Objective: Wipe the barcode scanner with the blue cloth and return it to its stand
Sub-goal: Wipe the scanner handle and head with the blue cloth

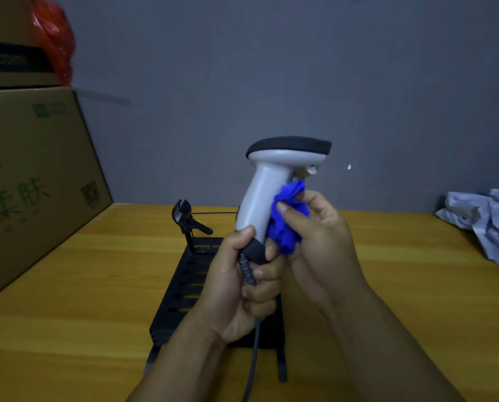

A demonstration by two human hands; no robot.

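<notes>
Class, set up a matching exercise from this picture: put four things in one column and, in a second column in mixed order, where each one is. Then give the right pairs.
Things:
1. scanner
2. blue cloth
3. stand
4. cardboard box

Places:
A. on the wooden table, under the hands
B. at the far left of the table
C. bunched in the right hand, pressed to the handle
D. held upright by its base in the left hand

Pairs: 1-D, 2-C, 3-A, 4-B
</notes>
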